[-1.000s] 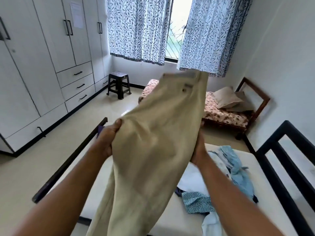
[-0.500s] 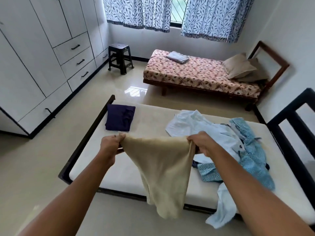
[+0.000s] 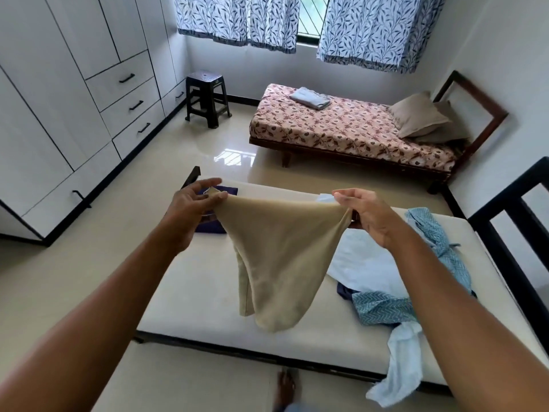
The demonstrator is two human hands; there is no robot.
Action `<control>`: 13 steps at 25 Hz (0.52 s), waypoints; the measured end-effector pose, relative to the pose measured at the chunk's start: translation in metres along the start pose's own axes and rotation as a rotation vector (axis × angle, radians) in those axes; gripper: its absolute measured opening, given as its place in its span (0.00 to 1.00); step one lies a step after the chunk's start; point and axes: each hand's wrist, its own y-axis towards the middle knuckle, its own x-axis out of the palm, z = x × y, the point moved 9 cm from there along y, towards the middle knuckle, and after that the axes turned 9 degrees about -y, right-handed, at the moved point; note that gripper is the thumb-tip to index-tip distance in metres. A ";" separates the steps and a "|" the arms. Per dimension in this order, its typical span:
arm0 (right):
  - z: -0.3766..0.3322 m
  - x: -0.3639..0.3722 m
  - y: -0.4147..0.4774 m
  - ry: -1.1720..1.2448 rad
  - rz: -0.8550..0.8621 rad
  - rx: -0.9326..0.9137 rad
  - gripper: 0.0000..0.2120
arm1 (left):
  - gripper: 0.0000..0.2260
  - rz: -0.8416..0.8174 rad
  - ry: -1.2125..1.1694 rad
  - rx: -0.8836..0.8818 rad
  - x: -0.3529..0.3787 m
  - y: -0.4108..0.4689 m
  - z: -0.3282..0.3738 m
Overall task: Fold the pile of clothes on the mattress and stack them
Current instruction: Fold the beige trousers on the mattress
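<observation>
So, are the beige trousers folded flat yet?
No: trousers hang doubled over in the air, left hand and right hand pinching the top corners.

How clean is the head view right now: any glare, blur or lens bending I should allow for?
Head view: daylight from the window leaves a bright glare patch on the floor; the wide-angle lens bows the wardrobe lines; beige trousers, left hand and right hand look sharp; shadows soft.

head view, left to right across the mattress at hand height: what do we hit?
left hand → beige trousers, pinched at both top corners → right hand → blue patterned garment → black bed frame. Skipped: navy folded garment and white shirt, each partly behind a hand.
</observation>
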 end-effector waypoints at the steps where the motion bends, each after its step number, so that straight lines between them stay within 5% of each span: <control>1: -0.006 0.004 0.006 -0.092 -0.101 -0.018 0.16 | 0.23 -0.088 0.076 0.007 0.005 0.009 0.004; 3: -0.009 0.010 0.032 -0.340 -0.156 -0.013 0.22 | 0.27 -0.158 0.462 0.077 0.013 0.039 0.010; 7: -0.019 0.016 0.127 -0.726 0.057 -0.008 0.15 | 0.14 -0.097 1.178 0.242 0.035 0.124 0.008; 13: -0.102 -0.005 0.252 -1.111 0.365 -0.259 0.10 | 0.11 0.150 1.310 0.474 0.062 0.257 0.054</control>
